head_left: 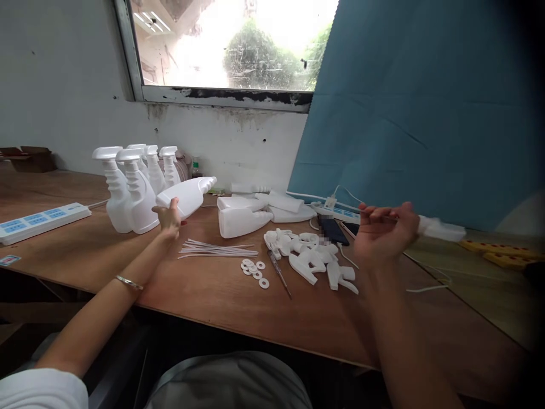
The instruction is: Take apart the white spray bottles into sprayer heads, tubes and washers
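My left hand [169,217] is closed round the base of a white plastic bottle [187,196], which lies tilted with its threaded neck pointing right, beside several assembled white spray bottles [128,190]. My right hand [383,234] is raised over the table's right part, fingers curled round a white spray-head piece [440,230] that sticks out to the right. Between my hands lie thin white dip tubes [217,249], small white washers [254,270], a small screwdriver [279,272] and a heap of white trigger parts [310,255].
More white bottles [242,218] lie on their sides at mid-table. A dark phone [334,230] and a power strip [340,213] with a white cable sit behind the parts. Another power strip [40,218] lies left. Blue cloth [417,113] hangs right; cardboard box [28,158] far left.
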Motion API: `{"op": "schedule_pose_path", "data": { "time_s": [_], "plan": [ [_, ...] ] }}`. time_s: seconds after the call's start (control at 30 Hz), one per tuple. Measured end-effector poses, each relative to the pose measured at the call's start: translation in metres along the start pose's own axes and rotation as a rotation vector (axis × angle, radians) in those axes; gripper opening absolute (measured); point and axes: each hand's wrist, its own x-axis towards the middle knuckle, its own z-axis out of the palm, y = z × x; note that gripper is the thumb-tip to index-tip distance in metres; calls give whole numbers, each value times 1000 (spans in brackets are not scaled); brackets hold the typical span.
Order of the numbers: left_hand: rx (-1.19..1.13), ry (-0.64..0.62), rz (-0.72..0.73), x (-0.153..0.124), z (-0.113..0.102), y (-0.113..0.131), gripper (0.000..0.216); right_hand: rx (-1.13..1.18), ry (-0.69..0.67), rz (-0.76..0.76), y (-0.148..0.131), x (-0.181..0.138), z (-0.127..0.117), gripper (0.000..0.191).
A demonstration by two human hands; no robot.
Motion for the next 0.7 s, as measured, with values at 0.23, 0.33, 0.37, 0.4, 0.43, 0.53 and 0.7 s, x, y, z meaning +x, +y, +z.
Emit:
{"op": "schedule_pose_path", "data": {
  "time_s": [0.23,0.33,0.37,0.4,0.43,0.53,0.7],
  "plan": [
    [157,40,140,7,41,-25,60,-576,-421,-588,-4,-54,28,25],
    [223,14,192,8,54,-34,43,-602,-640,-749,-1,-87,41,34],
    [238,-1,207,7,56,-37,37,-600,-730,-804,1,-99,45,33],
    [251,-18,219,7,58,-40,34,-593,-801,-857,3,-111,47,32],
    [261,-36,229,6,60,-43,33,-591,-865,-910,5,-122,49,32],
    [278,-92,244,4,62,-49,31,-666,-1029,-1085,12,-149,48,34],
    [264,-152,253,3,62,-48,60,-842,-1096,-1072,14,-173,46,28]
  ]
}}
